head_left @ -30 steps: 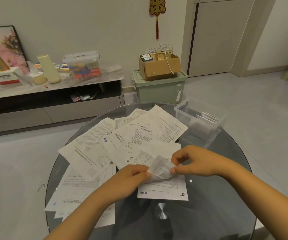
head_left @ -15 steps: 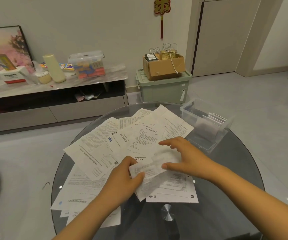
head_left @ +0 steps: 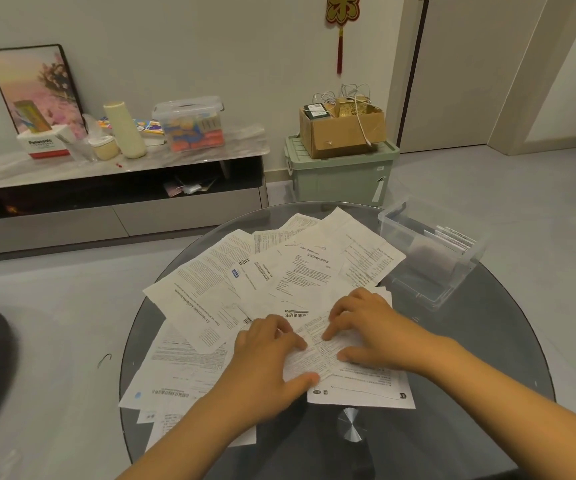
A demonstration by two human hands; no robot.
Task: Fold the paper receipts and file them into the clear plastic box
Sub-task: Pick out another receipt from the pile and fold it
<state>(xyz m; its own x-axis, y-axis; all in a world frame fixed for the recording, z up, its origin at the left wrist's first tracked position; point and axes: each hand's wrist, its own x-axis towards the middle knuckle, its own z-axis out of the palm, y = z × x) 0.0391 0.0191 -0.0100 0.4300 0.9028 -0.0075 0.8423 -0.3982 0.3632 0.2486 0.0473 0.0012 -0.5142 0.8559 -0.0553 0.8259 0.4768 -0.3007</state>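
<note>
The folded receipt point(head_left: 314, 355) lies low and centre in the frame atop the loose papers point(head_left: 231, 299), its long axis running from lower left to upper right. The left hand point(head_left: 265, 362) and right hand point(head_left: 366, 327) press it flat with spread fingers. The clear plastic box point(head_left: 431, 251) stands at the right, on the round glass table point(head_left: 487, 375); grey floor and a low cabinet point(head_left: 113, 202) lie beyond. Half a second ago the hands held the receipt lifted; now it is flat.
</note>
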